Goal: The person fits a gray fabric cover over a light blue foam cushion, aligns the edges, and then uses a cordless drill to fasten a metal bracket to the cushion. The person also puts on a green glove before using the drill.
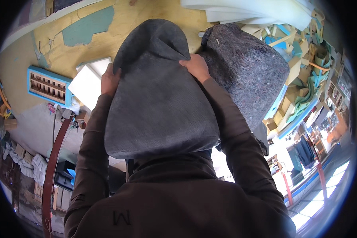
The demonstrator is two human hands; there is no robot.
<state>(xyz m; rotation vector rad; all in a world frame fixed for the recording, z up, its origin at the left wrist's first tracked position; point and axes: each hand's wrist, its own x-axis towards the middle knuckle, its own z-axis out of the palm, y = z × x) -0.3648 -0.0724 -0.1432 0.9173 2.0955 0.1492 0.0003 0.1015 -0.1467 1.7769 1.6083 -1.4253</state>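
A large dark grey fabric-covered cushion (pixel 158 103) lies in front of me, its near end close against my body. The covering looks smooth over the wide near part and sags into folds at the narrower, rounded far end. My left hand (pixel 110 80) grips the cushion's left edge, thumb on top and the other fingers mostly hidden. On the opposite edge my right hand (pixel 196 67) pinches the fabric beside a deep crease. What lies under the fabric is hidden.
Beyond my right forearm stands a bulky roll of speckled grey felt (pixel 246 67). Foam offcuts (pixel 297 83) in yellow, blue and green pile up farther right. White sheeting (pixel 258 12) lies at the back. At left are a white board (pixel 87 85) and a blue-framed grille (pixel 47 85).
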